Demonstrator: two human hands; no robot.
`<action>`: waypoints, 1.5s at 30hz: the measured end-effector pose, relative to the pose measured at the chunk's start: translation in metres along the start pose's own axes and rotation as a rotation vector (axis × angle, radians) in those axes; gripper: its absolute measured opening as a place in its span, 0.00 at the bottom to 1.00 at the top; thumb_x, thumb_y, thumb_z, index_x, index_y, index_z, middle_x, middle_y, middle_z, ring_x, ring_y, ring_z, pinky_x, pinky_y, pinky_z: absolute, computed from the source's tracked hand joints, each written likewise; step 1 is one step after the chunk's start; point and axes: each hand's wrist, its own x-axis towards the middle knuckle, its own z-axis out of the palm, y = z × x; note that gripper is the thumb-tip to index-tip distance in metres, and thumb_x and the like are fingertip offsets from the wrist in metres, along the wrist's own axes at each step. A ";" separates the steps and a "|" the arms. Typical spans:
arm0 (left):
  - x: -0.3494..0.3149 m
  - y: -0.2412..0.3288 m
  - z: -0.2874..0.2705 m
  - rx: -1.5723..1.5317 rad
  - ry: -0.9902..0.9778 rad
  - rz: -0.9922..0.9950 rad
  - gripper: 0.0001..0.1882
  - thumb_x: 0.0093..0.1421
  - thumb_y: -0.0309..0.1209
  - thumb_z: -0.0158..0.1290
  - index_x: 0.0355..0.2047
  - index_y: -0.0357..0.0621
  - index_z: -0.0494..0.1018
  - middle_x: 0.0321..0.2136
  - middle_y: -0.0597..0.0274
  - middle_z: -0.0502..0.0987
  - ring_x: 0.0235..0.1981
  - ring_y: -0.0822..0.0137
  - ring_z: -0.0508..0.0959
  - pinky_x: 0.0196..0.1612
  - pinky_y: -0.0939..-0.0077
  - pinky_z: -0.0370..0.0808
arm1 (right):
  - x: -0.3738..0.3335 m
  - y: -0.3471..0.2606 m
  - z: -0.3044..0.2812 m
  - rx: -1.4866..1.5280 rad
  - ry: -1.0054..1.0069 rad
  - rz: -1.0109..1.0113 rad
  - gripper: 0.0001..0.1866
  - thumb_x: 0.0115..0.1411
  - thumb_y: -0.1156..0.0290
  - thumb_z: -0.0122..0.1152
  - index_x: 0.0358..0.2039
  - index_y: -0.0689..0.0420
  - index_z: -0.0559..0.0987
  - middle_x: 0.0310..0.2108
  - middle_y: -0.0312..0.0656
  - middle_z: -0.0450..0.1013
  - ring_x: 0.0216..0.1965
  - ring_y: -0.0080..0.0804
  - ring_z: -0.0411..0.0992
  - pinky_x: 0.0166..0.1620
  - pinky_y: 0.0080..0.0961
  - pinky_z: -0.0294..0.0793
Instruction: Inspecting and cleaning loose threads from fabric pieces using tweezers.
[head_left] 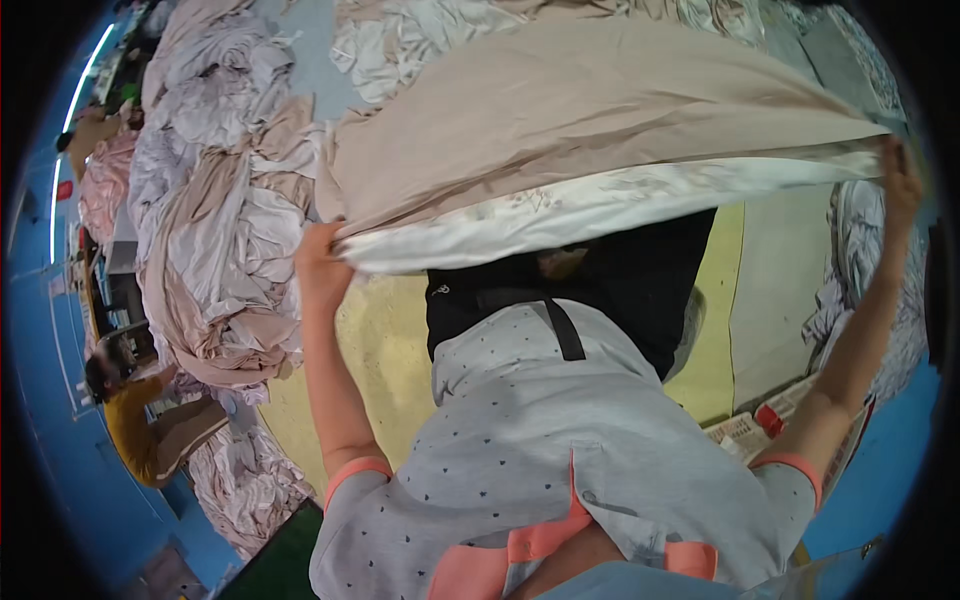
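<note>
A large beige cloth [600, 85] is stretched wide in front of me, with a white, faintly flowered side [560, 205] folded up along its near edge. My left hand [322, 265] is closed on the cloth's left corner. Far out to the right, my right hand [900, 180] grips the opposite corner, its arm nearly straight. The near edge runs taut between both hands, rising toward the right. Beyond it, the rest of the cloth spreads away from me. My fingertips are partly hidden by the fabric.
Heaps of white and beige fabric [225, 240] lie along the left, with more fabric [400, 45] at the back. Grey patterned cloth [860, 260] is piled at the right, near a basket [745, 435]. A person in a yellow top [135, 425] sits at the far left.
</note>
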 end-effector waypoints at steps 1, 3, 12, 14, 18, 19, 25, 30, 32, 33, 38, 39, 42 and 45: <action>-0.005 -0.012 0.024 -0.011 -0.166 -0.127 0.17 0.41 0.21 0.58 0.36 0.37 0.75 0.27 0.54 0.73 0.28 0.58 0.74 0.33 0.69 0.72 | -0.013 -0.053 0.042 0.108 0.029 0.253 0.19 0.65 0.67 0.51 0.55 0.59 0.72 0.45 0.42 0.75 0.43 0.27 0.73 0.45 0.20 0.71; -0.011 -0.019 0.042 -0.028 -0.254 -0.177 0.18 0.42 0.22 0.59 0.37 0.36 0.75 0.28 0.54 0.73 0.28 0.60 0.75 0.34 0.72 0.72 | -0.042 -0.131 0.097 0.192 0.028 0.542 0.18 0.63 0.63 0.56 0.50 0.61 0.76 0.35 0.36 0.76 0.35 0.19 0.70 0.39 0.17 0.69; -0.020 -0.032 0.063 -0.108 -0.371 -0.286 0.13 0.46 0.21 0.60 0.35 0.34 0.75 0.27 0.58 0.74 0.25 0.68 0.72 0.31 0.79 0.70 | -0.111 -0.164 0.182 0.529 0.072 0.831 0.11 0.61 0.68 0.59 0.39 0.63 0.80 0.29 0.28 0.73 0.32 0.15 0.67 0.36 0.14 0.66; -0.020 -0.030 0.065 -0.187 -0.260 -0.278 0.10 0.47 0.20 0.59 0.32 0.34 0.76 0.24 0.60 0.72 0.22 0.71 0.71 0.27 0.79 0.68 | -0.113 -0.166 0.183 0.478 0.082 0.794 0.10 0.61 0.69 0.59 0.36 0.63 0.80 0.27 0.26 0.72 0.30 0.14 0.66 0.35 0.13 0.65; -0.012 -0.034 0.072 -0.369 -0.228 -0.355 0.08 0.50 0.20 0.58 0.32 0.34 0.76 0.23 0.63 0.72 0.22 0.75 0.69 0.27 0.81 0.67 | -0.129 -0.137 0.177 0.613 0.024 0.902 0.11 0.60 0.71 0.58 0.40 0.63 0.80 0.32 0.30 0.74 0.33 0.15 0.68 0.39 0.13 0.67; -0.014 -0.044 0.067 -0.329 -0.204 -0.371 0.06 0.51 0.20 0.58 0.31 0.35 0.76 0.21 0.65 0.71 0.22 0.76 0.68 0.26 0.81 0.65 | -0.133 -0.136 0.180 0.599 0.045 0.889 0.11 0.60 0.72 0.58 0.40 0.63 0.79 0.31 0.30 0.74 0.33 0.16 0.68 0.39 0.13 0.67; -0.012 -0.038 0.050 -0.437 0.107 -0.535 0.05 0.56 0.25 0.58 0.27 0.34 0.75 0.16 0.73 0.65 0.20 0.81 0.62 0.24 0.85 0.60 | -0.113 -0.172 0.177 0.479 -0.077 0.898 0.08 0.59 0.74 0.58 0.36 0.64 0.80 0.27 0.29 0.73 0.30 0.15 0.67 0.35 0.13 0.65; -0.015 -0.027 0.059 -0.099 -0.207 -0.433 0.08 0.58 0.30 0.56 0.28 0.37 0.77 0.18 0.68 0.72 0.20 0.77 0.68 0.26 0.80 0.65 | -0.123 -0.176 0.182 0.586 -0.006 0.869 0.07 0.59 0.75 0.59 0.36 0.64 0.80 0.27 0.27 0.72 0.29 0.13 0.66 0.33 0.11 0.64; -0.015 -0.021 0.060 0.129 -0.256 -0.095 0.04 0.53 0.25 0.57 0.25 0.37 0.75 0.23 0.60 0.76 0.24 0.65 0.73 0.30 0.73 0.70 | -0.130 -0.175 0.181 0.573 0.007 0.868 0.07 0.59 0.74 0.59 0.36 0.64 0.80 0.28 0.27 0.72 0.29 0.14 0.66 0.33 0.11 0.64; -0.013 -0.015 0.060 0.125 -0.258 -0.090 0.04 0.53 0.25 0.57 0.25 0.37 0.75 0.23 0.60 0.76 0.24 0.65 0.73 0.30 0.73 0.70 | -0.138 -0.171 0.180 0.591 0.026 0.923 0.07 0.59 0.74 0.59 0.37 0.63 0.80 0.28 0.28 0.73 0.30 0.14 0.67 0.34 0.12 0.65; -0.017 -0.009 0.055 0.237 -0.319 -0.015 0.04 0.51 0.21 0.54 0.29 0.38 0.75 0.31 0.56 0.77 0.32 0.55 0.74 0.36 0.66 0.72 | -0.150 -0.175 0.183 0.693 0.163 0.991 0.08 0.59 0.74 0.60 0.37 0.63 0.80 0.28 0.29 0.73 0.30 0.15 0.67 0.35 0.12 0.66; -0.020 -0.010 0.055 0.235 -0.320 -0.012 0.04 0.51 0.21 0.54 0.29 0.38 0.75 0.31 0.56 0.77 0.32 0.55 0.74 0.36 0.66 0.72 | -0.148 -0.180 0.183 0.694 0.175 0.979 0.08 0.59 0.74 0.60 0.38 0.63 0.80 0.28 0.29 0.73 0.30 0.15 0.67 0.35 0.13 0.66; -0.030 -0.014 0.060 0.172 -0.279 -0.061 0.05 0.51 0.20 0.53 0.30 0.36 0.74 0.31 0.54 0.77 0.33 0.54 0.75 0.38 0.66 0.72 | -0.152 -0.183 0.180 0.653 0.202 0.975 0.08 0.59 0.74 0.60 0.37 0.63 0.80 0.29 0.30 0.74 0.31 0.16 0.68 0.36 0.13 0.66; -0.040 -0.015 0.063 0.125 -0.258 -0.090 0.05 0.52 0.18 0.51 0.31 0.34 0.74 0.32 0.52 0.77 0.34 0.53 0.76 0.38 0.65 0.73 | -0.152 -0.192 0.178 0.638 0.238 0.975 0.07 0.59 0.73 0.60 0.36 0.63 0.80 0.29 0.29 0.73 0.31 0.16 0.68 0.36 0.14 0.66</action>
